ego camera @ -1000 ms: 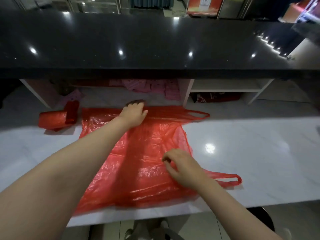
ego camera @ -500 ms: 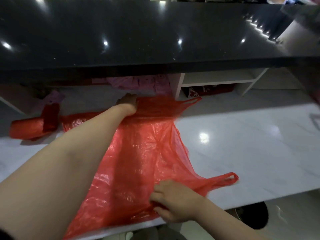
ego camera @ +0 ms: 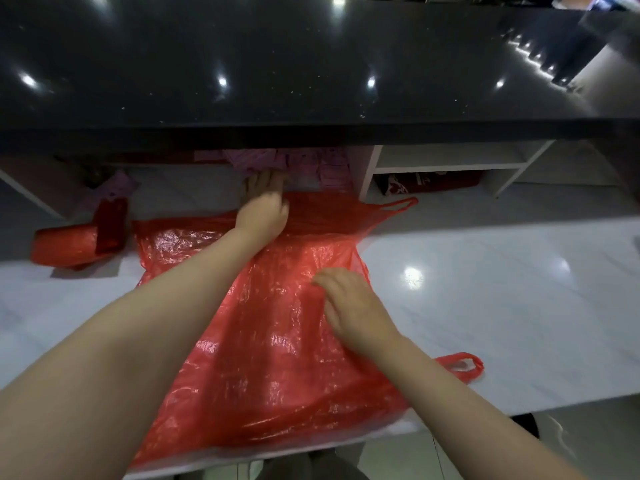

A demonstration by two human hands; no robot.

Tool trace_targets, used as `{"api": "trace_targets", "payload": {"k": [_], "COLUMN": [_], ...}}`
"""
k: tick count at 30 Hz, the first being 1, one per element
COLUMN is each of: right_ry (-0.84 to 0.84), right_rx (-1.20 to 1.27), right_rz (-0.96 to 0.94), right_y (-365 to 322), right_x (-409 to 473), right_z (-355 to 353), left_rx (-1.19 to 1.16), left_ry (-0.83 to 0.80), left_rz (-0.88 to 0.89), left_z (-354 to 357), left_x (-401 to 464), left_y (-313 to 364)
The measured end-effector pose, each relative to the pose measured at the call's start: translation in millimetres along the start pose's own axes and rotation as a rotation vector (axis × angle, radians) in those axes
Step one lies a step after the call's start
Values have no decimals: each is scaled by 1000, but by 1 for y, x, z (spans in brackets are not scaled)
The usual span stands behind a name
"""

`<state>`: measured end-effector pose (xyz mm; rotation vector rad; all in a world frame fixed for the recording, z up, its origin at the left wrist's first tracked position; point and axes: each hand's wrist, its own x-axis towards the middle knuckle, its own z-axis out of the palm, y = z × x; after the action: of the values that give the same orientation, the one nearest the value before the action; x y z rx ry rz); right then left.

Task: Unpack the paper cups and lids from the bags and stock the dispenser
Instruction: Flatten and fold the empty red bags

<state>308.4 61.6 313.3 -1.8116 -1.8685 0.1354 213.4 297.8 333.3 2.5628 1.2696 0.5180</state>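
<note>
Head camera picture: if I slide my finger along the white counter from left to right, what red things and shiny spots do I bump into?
Rolled-up red bag → big flat red bag with both hands on it → its far handle loop → bright light spot → its near handle loop.

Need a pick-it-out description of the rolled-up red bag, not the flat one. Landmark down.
Start at the white marble counter under the black upper ledge. A large red bag lies spread flat in the middle under both hands; look to its left, near the counter's back. The rolled-up red bag sits there alone, a compact bundle with a darker red piece across its right end, touched by neither hand.
</note>
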Motion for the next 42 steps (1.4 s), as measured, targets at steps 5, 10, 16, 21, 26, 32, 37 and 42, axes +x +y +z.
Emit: {"api": "trace_targets", "payload": {"k": [5,10,16,21,26,32,37,42], "right_ry": [-10,-336,-457,-272,-264,-457,-452,-433], "right_rx": [-184,-332,-345,-386,-244,-289,-146,204], "right_rz": [54,125,284,263,59,29,121,386], "right_y": [30,54,106,116,112,121,125,131], "right_x": [77,123,119,110,116,110,110,111], "right_z": [10,7,5,-3,-12,-27,-46,-73], "left_rx": [26,250,288,236,237,273,270,21], "left_ry": [127,-86,-312,-132,-62,-253,-337,-491], "left_rz": [61,-17,-172,-74,-4,32,-4,-153], "left_z": [-3,5,-5,-15,-23,-52,-71,-84], "left_x": [-50,-81,-86,-88,-71,-63,-63,-64], "left_y": [-8,-58,-97,-104,-107,-127,-143,-148]}}
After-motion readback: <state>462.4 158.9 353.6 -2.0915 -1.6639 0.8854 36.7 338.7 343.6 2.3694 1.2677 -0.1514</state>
